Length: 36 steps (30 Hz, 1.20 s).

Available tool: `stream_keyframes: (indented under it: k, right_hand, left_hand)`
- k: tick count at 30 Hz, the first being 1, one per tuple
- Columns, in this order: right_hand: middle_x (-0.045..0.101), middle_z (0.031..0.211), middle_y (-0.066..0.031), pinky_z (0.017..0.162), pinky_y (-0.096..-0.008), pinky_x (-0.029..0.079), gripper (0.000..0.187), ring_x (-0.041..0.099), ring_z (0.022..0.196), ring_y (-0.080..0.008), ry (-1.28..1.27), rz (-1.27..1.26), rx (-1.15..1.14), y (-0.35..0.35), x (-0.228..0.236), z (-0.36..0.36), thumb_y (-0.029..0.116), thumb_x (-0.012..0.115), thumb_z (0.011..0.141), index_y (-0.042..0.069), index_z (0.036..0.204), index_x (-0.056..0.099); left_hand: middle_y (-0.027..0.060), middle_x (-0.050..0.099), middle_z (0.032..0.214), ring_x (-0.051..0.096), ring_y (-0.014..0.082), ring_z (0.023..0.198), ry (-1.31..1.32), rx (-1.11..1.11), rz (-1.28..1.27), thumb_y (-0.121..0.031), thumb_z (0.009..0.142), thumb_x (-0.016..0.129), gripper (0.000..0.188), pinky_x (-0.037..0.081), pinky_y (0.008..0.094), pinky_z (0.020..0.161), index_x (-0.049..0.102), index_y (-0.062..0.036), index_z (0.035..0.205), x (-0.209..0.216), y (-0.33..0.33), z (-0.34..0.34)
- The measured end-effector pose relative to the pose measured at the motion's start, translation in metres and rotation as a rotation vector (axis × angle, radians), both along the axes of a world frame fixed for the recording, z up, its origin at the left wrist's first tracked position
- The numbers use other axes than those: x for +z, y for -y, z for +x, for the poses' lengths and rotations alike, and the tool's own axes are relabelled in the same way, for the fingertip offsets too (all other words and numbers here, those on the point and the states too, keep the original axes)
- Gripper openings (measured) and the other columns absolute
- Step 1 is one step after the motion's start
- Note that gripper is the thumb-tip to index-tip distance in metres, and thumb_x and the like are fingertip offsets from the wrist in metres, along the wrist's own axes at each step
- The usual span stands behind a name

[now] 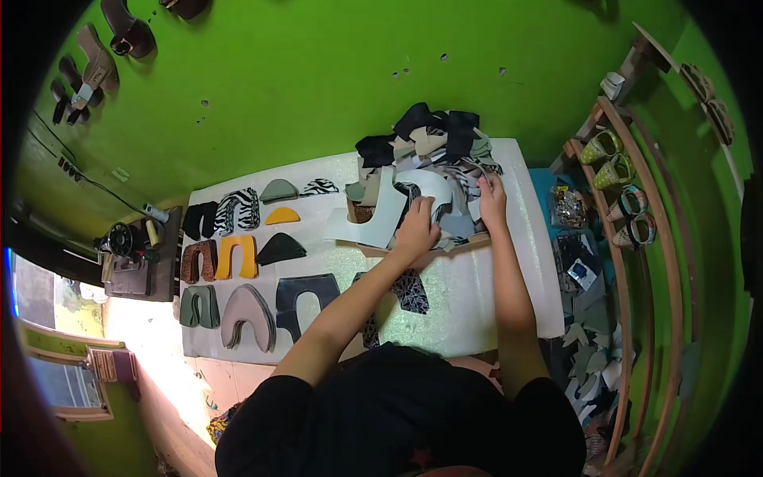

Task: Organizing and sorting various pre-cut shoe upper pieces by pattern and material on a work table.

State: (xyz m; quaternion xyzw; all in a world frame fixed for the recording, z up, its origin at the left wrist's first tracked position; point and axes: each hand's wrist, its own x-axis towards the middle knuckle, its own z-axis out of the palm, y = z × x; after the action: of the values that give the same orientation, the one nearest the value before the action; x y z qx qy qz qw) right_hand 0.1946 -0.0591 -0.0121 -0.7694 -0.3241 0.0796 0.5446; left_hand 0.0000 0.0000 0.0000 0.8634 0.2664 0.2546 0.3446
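Scraps [456, 222]: one heap, in and spilling above 1 box [469, 246] on the table [469, 322]. Too jumbled for a full count; 3 large black pieces [415, 123] stand out at the box's far side. 1 pale sheet [381, 216] with a curved cutout lies over the box's left end.

Left hand [419, 230]: over the box's middle, fingers bent down onto the scraps, fingertips hidden. Can't tell if it has hold of a piece. Right hand [493, 200]: at the box's right end, fingers curled nearly closed against the edge of the scraps. Can't confirm a pinch.

Left of the box: 4 half-moon stacks [281, 249], i.e. green, zebra, yellow, dark. Arch stacks [248, 318]: 8 groups. 7 sit farther left or near-left of the box: black, zebra, brown spotted, yellow, green, mauve, navy. The 8th, dark patterned, is on the box's near side, partly behind the left forearm. Layers per stack not countable.

Well left of the box: 1 sewing machine [123, 242]. Right of it: 1 wooden rack [662, 200] with 4 sandals [616, 171], 2 green, 2 multicolour-strapped.
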Motion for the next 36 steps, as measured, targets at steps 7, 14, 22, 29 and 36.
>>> stream_keyframes:
  k: [7, 14, 22, 29, 36]
  right_hand:
    - [0.056, 0.069, -0.0066, 0.062, -0.0261, 0.042, 0.029, 0.053, 0.065, -0.0146, -0.209, 0.283, 0.168, 0.011, 0.029, 0.0, 0.025, 0.044, 0.09, -0.002, 0.09, 0.055]
    - [0.05, 0.068, -0.0042, 0.062, -0.0263, 0.042, 0.035, 0.051, 0.064, -0.0139, -0.525, 0.433, 0.383, 0.022, 0.061, -0.047, 0.031, 0.031, 0.093, 0.001, 0.101, 0.047]
    - [0.049, 0.093, -0.0034, 0.08, -0.026, 0.039, 0.033, 0.048, 0.087, -0.0127, -0.736, 0.516, 0.538, 0.031, 0.067, -0.115, 0.023, 0.03, 0.092, 0.003, 0.115, 0.044]
    - [0.049, 0.104, -0.0043, 0.084, -0.0272, 0.039, 0.041, 0.047, 0.094, -0.0143, -0.58, 0.258, 0.558, 0.039, 0.06, -0.161, 0.032, 0.032, 0.094, 0.004, 0.12, 0.045]
    - [0.043, 0.11, -0.0113, 0.082, -0.0317, 0.04, 0.047, 0.042, 0.101, -0.0225, 0.109, 0.127, 0.263, 0.024, 0.043, -0.198, 0.024, 0.063, 0.077, 0.005, 0.116, 0.044]
  left_hand:
    - [0.0217, 0.039, 0.119, 0.045, 0.0394, 0.105, 0.013, -0.017, 0.026, -0.013, 0.073, 0.058, 0.051, 0.039, 0.0422, 0.088, 0.037, -0.0034, 0.119, -0.005, 0.0, 0.004]
    - [0.023, 0.037, 0.124, 0.037, 0.039, 0.113, 0.252, -0.093, 0.14, -0.011, 0.066, 0.064, 0.061, 0.031, 0.044, 0.096, 0.037, -0.0034, 0.12, 0.037, 0.013, -0.004]
    - [0.0119, 0.05, 0.117, 0.048, 0.0318, 0.106, 0.391, -0.148, 0.298, -0.001, 0.059, 0.065, 0.044, 0.038, 0.039, 0.088, 0.053, -0.0058, 0.101, 0.054, 0.018, -0.046]
    - [0.0105, 0.063, 0.096, 0.058, 0.0265, 0.09, 0.515, 0.087, 0.269, 0.001, 0.069, 0.062, 0.026, 0.041, 0.0343, 0.083, 0.06, -0.0034, 0.094, 0.06, 0.02, -0.108]
    - [0.0106, 0.063, 0.085, 0.06, 0.0154, 0.081, 0.802, 0.11, -0.412, -0.01, 0.085, 0.056, 0.018, 0.045, 0.0253, 0.074, 0.052, 0.0031, 0.097, 0.075, 0.018, -0.153]
